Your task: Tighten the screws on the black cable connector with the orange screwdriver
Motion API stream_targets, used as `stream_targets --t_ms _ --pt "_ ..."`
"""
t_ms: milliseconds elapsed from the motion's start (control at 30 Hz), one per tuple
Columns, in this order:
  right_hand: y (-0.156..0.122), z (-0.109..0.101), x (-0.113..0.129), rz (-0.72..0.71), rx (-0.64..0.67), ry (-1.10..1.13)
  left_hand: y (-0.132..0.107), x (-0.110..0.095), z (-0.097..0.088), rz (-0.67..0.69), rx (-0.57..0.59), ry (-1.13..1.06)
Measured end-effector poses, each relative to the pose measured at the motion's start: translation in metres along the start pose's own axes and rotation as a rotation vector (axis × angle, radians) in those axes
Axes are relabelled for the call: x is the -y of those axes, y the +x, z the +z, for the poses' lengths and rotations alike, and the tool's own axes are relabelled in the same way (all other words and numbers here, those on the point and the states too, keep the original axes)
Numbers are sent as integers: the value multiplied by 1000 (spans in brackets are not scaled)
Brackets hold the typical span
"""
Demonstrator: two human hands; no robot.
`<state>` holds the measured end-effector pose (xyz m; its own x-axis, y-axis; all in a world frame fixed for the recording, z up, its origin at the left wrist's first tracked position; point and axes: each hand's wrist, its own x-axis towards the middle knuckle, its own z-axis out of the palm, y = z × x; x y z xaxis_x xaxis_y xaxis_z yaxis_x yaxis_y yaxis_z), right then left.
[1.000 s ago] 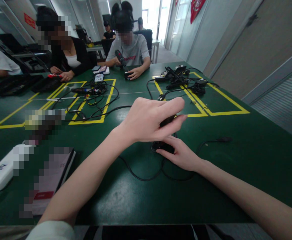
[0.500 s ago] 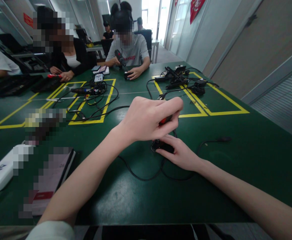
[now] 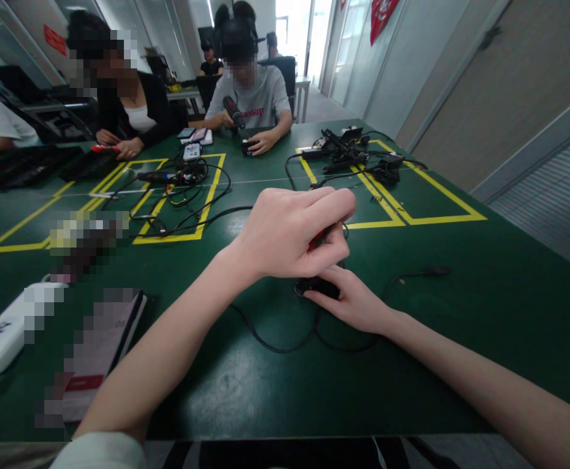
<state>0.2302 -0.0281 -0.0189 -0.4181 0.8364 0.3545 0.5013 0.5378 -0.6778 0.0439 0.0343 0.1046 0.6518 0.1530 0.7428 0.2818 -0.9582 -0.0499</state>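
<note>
My left hand [image 3: 292, 231] hovers over the middle of the green table [image 3: 460, 312], its fingers closed round a small tool with a red and black handle [image 3: 318, 238], held upright. Just below it, my right hand [image 3: 353, 299] lies on the table and pins down a small black device [image 3: 314, 285] with its fingers. A black cable [image 3: 275, 342] loops from that device across the table toward me and off to the right. The tool's tip is hidden behind my left hand.
Yellow tape boxes [image 3: 412, 195] mark the table. Tangled cables and tools [image 3: 182, 179] lie at centre left, black chargers [image 3: 353, 153] at the back right. Two people [image 3: 253, 98] sit across the table working. A white device [image 3: 1, 335] and a booklet [image 3: 94, 358] lie near left.
My left hand has lowered slightly and curled tighter round the tool, whose red part now shows. My right hand has stayed on the black device.
</note>
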Motion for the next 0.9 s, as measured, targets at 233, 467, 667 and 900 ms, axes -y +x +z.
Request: stream_targets --t_ms 233,467,667,900 --pt "0 0 0 0 1 -4 -1 -1 1 -2 -34 -25" --pt "0 -2 0 1 8 -5 -2 -1 2 -21 -14 -4" --pt "0 0 -1 -5 3 -7 -1 0 1 -13 -17 4" --pt "-1 0 -2 -17 -1 -13 0 0 -2 25 -16 -14"
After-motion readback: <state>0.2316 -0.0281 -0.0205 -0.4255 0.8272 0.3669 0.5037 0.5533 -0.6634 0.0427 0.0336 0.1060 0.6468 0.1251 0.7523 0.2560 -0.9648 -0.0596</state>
